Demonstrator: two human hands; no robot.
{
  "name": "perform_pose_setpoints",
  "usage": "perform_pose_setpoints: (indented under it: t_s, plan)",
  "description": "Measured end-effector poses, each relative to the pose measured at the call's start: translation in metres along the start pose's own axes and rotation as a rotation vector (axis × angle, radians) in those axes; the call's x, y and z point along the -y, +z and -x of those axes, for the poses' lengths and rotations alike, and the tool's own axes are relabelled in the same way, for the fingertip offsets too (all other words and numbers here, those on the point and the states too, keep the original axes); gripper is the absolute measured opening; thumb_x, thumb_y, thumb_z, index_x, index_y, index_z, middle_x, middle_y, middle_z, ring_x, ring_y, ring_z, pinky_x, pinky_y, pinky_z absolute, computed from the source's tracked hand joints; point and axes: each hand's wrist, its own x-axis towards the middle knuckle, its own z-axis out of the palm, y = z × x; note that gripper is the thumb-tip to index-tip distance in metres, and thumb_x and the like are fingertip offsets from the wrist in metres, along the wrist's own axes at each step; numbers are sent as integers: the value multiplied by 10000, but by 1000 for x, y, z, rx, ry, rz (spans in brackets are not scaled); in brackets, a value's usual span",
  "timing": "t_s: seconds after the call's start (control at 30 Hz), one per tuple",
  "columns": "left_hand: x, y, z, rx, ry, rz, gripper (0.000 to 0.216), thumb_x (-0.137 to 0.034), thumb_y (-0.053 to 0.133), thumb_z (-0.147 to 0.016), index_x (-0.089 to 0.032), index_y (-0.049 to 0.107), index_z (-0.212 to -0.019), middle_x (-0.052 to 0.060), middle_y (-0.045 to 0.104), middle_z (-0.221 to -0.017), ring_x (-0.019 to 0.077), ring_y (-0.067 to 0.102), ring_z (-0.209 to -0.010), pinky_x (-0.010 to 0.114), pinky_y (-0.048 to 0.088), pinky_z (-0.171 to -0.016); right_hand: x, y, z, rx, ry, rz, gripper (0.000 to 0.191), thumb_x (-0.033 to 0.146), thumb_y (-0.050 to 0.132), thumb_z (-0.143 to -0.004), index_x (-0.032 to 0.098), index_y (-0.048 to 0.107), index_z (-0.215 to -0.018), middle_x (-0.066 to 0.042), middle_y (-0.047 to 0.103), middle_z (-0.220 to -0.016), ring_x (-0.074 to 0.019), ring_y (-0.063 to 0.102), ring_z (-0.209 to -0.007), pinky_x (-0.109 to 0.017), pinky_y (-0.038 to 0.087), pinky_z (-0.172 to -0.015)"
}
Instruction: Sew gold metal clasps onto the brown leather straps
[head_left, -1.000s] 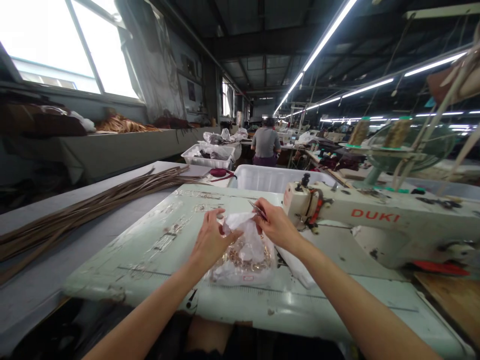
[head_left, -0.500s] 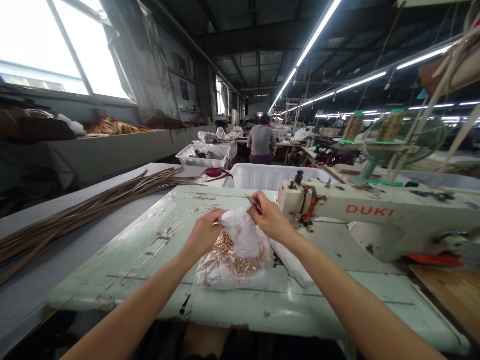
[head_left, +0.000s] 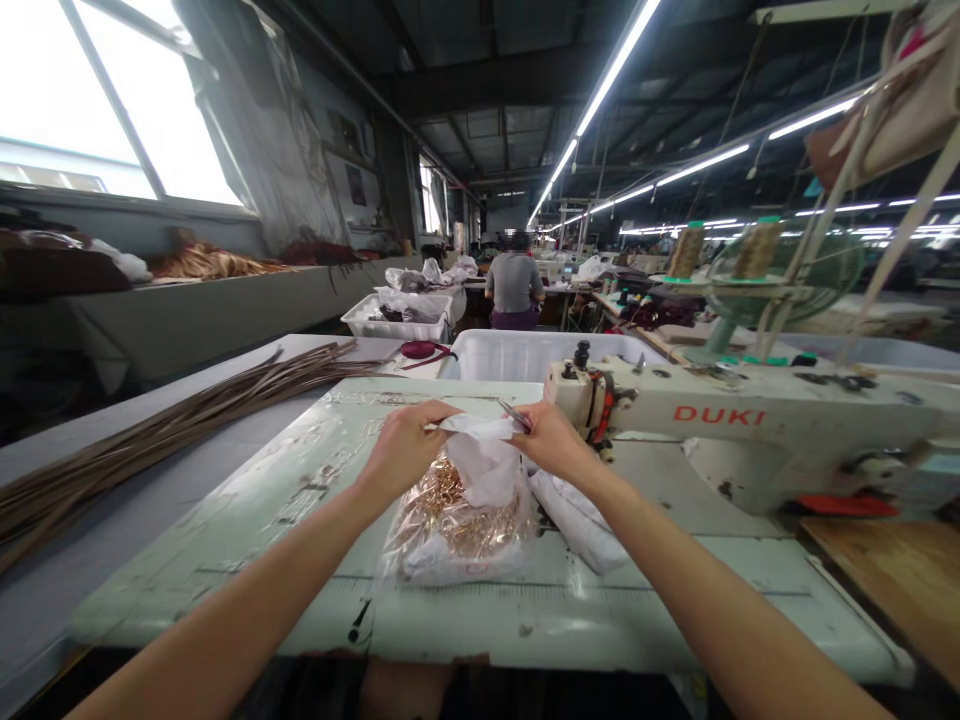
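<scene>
A clear plastic bag (head_left: pixel 420 540) with many small gold-coloured metal pieces (head_left: pixel 480 530) rests on the pale green sewing table (head_left: pixel 300 560). White tissue-like wrapping (head_left: pixel 484 462) rises out of its top. My left hand (head_left: pixel 409 440) is closed on the left side of that white wrapping. On the other side my right hand (head_left: pixel 553 436) pinches its edge and also keeps a small pair of thread snips (head_left: pixel 514 414) in its fingers, blades pointing up and left. Just right of the bag lies a white bundle (head_left: pixel 581 520), partly behind my right forearm.
A sewing machine (head_left: pixel 720 410) marked DUKI stands close on the right, with thread cones (head_left: pixel 686 250) above it. Long brown strips (head_left: pixel 187 415) lie to the left. Behind the table is a white plastic bin (head_left: pixel 517 352); a seated person (head_left: pixel 514 280) is farther back.
My hands have moved apart, stretching the top of the white wrapping wider between them. The bag stays at its place on the table. The view has shifted slightly to the right.
</scene>
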Motion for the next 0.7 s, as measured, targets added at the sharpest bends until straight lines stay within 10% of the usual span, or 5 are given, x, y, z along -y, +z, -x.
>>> perform_pose_setpoints:
  t_s: [0.43, 0.7]
  plan:
    - [-17, -7, -32, 251, -214, 523, 307, -452, 500, -808, -160, 593, -817, -2, 574, -725, 139, 508, -627, 214, 378, -531, 8, 10, -8, -248, -73, 75, 137, 246, 425, -870, 200, 554, -862, -11, 603, -752, -170, 538, -709, -227, 350, -635]
    - [2, -12, 11, 398, -316, 321, 435, -558, 477, -825, -199, 541, -1063, 75, 596, -1063, 223, 553, -945, 333, 470, -768, 0, 21, -9, -237, -50, 3, 128, 232, 431, -859, 203, 520, -772, -8, 599, -739, -166, 539, -709, -225, 345, -620]
